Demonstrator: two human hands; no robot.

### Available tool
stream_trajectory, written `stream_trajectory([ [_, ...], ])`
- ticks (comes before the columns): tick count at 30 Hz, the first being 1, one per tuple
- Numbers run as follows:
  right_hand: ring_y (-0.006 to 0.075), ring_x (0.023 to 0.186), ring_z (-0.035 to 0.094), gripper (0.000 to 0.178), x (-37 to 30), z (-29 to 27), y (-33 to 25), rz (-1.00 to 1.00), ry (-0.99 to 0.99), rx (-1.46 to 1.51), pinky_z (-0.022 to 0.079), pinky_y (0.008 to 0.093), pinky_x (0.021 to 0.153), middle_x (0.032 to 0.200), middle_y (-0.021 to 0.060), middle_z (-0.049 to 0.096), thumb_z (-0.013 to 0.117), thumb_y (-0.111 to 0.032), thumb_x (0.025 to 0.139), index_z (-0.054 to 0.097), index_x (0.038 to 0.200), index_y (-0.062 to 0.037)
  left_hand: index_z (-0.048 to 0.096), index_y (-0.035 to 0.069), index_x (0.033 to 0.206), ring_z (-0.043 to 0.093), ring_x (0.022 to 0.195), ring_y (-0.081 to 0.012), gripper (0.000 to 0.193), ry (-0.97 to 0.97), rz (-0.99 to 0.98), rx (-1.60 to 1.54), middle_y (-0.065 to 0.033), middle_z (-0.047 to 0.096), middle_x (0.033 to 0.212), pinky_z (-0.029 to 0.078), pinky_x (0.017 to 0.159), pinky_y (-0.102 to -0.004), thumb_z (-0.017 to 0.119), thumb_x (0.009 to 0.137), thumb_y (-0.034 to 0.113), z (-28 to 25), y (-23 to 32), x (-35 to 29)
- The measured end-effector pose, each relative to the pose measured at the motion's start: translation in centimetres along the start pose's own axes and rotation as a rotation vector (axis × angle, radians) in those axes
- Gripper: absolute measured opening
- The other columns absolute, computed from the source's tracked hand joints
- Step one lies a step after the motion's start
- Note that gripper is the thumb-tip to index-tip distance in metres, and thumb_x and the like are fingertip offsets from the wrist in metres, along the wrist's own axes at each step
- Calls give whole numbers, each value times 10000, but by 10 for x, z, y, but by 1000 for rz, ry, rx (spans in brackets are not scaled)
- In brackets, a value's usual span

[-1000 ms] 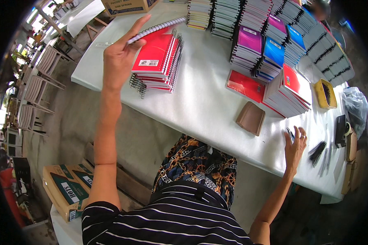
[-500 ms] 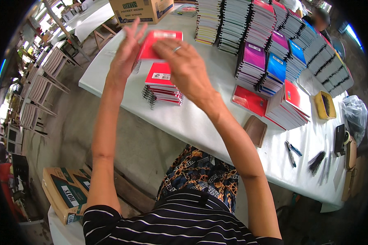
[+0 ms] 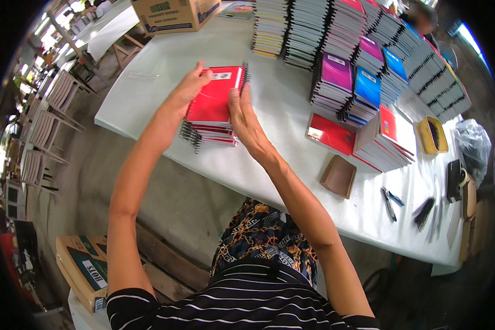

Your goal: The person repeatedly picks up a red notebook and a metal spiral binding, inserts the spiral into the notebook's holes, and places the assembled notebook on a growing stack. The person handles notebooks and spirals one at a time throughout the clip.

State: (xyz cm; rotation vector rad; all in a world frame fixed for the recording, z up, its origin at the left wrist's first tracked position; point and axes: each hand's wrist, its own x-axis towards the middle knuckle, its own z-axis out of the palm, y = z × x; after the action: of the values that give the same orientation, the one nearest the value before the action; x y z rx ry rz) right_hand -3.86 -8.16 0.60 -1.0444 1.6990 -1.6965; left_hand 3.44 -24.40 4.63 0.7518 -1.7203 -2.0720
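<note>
A stack of red spiral-bound notebooks (image 3: pixel 210 107) sits near the table's left front part, its cover carrying a white label at the far end. My left hand (image 3: pixel 191 88) grips the left side of the upper notebooks, thumb near the top cover and fingers partly hidden behind the edge. Along the right side lies my right hand (image 3: pixel 244 113), thumb against the cover's edge, fingers stretched along the side. Between them the hands hold the upper notebooks. Black spiral coils stick out at the lower left and the far right corner of the stack.
Tall stacks of spiral notebooks (image 3: pixel 309 33) stand at the back right, with purple notebooks (image 3: pixel 336 71) and blue notebooks (image 3: pixel 367 87) nearer. To the right are red notebooks (image 3: pixel 390 129), a brown tray (image 3: pixel 338 176), pliers (image 3: pixel 389 204) and a yellow container (image 3: pixel 433 135). A cardboard box (image 3: pixel 173 16) stands behind.
Both hands have come down and nearer, bringing the raised red notebooks onto the red stack. My left hand has gone from spread fingers to a grip on the side. The view has shifted slightly.
</note>
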Motion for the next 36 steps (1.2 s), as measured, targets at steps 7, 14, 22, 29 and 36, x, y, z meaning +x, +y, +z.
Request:
stream_trajectory([
  [7,411,1223,513,415,-21,-133,32,-383,133,-928,440,464,1009,1314,218,560,691,-127,854,595,1244,-23,187,18,1545,261,1462,-244,767,257,461,338,-182,281,1570,212,1190,-370,615,968,287,-26,20,-21],
  [14,324,1091,556,271,-65,-217,49,-362,-92,-1236,503,434,887,1116,136,599,739,-163,776,655,982,-8,188,14,1548,173,1492,-249,712,255,1000,508,-164,189,1613,151,1195,-399,576,954,90,66,34,-118],
  [22,324,931,650,139,-41,-206,40,-376,-471,-1565,569,397,745,946,200,632,642,8,778,620,908,54,247,7,1527,102,1506,-333,694,-6,937,652,-166,224,1605,180,1188,-413,577,917,2,115,-26,-145],
  [29,360,697,693,122,-38,-193,14,-388,108,-1373,554,422,585,747,255,640,607,-12,797,600,709,72,89,10,1554,82,1506,-341,905,-59,734,674,-180,153,1619,137,1203,-461,675,906,243,168,-96,-133],
  [36,65,653,420,240,-97,-166,-51,-149,447,-412,388,316,522,609,103,467,630,-123,826,539,768,91,299,-59,1480,260,1429,-467,757,144,1077,1063,-221,322,1545,278,1114,-579,650,899,278,216,-109,-100],
])
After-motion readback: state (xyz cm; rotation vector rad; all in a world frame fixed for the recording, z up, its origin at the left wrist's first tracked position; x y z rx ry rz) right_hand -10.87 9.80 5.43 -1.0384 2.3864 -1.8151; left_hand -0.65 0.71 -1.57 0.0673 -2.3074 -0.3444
